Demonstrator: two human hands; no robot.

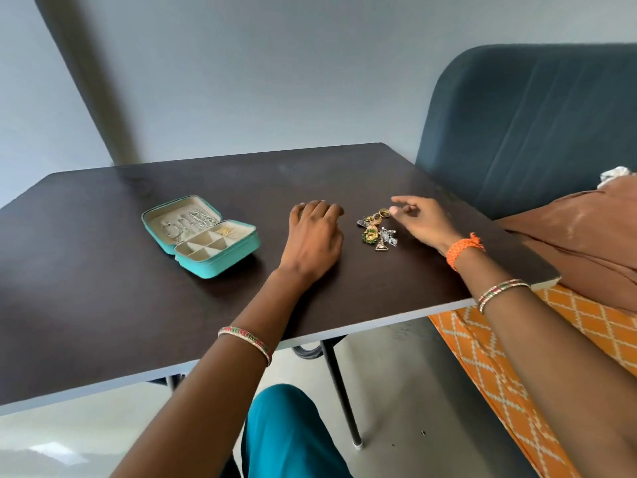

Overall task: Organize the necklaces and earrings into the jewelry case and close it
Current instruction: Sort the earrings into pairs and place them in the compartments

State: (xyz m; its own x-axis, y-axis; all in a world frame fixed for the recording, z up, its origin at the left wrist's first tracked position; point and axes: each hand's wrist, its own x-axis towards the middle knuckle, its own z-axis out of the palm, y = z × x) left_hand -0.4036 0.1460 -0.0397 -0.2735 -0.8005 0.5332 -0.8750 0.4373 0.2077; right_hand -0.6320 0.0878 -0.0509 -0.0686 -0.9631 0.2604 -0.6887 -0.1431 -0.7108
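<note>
Dark matte table (103,305): open teal jewelry case (201,236) at ten o'clock. My left hand (315,236) rests loosely curled, empty. My right hand (422,222), fingers relaxed, touches the metallic earrings (377,231).

Dark brown rectangular laminate table (138,322) with pale edge, on thin black metal legs (341,391). Dark teal upholstered sofa back (534,125) at right. Brown cushion (586,236) beside it. Orange diamond-patterned cloth (489,374) below. Grey wall (241,63) behind.
</note>
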